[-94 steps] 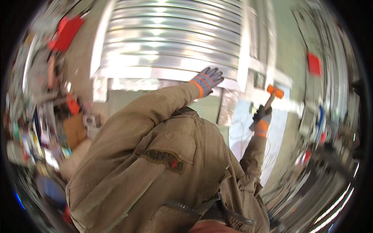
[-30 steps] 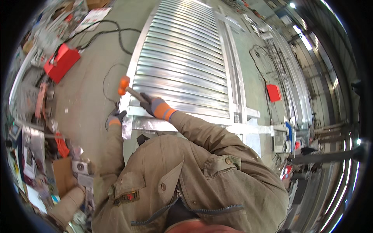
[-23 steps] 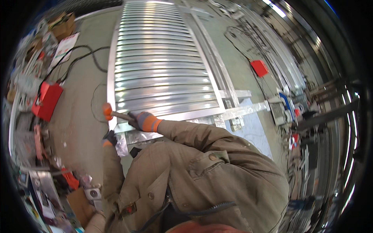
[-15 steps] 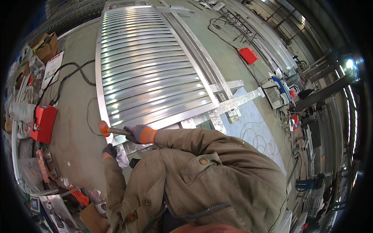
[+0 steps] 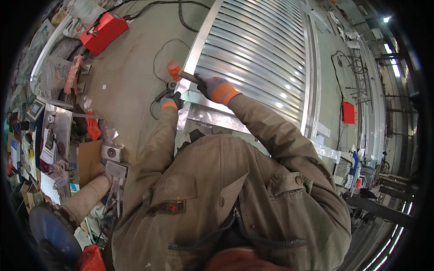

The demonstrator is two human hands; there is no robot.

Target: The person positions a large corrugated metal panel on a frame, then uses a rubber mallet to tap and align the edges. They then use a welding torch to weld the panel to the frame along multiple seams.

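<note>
My right hand (image 5: 219, 89), in a grey and orange work glove, is closed round the handle of a mallet (image 5: 173, 70). Its orange head hangs at the left rim of a silver louvred metal panel (image 5: 253, 49), just above the near left corner; whether it touches is hard to tell. My left hand (image 5: 170, 102), gloved alike, is at that corner with its fingers against the frame, partly hidden. Under the near edge lies a flat metal bar (image 5: 212, 116). Beside the corner, a small dark corded tool (image 5: 171, 86) shows near the mallet head.
A red box (image 5: 105, 32) stands on the floor at upper left, near plastic-wrapped stock. Cluttered equipment and cardboard (image 5: 90, 160) fill the left side. Cables (image 5: 158, 5) cross the floor. At right are another red box (image 5: 349, 113) and long metal profiles (image 5: 373, 90).
My view has turned and shifted, so the panel now appears farther right and the left-side clutter shows more. Both hands stay near the same corner, the mallet still in my right hand.
</note>
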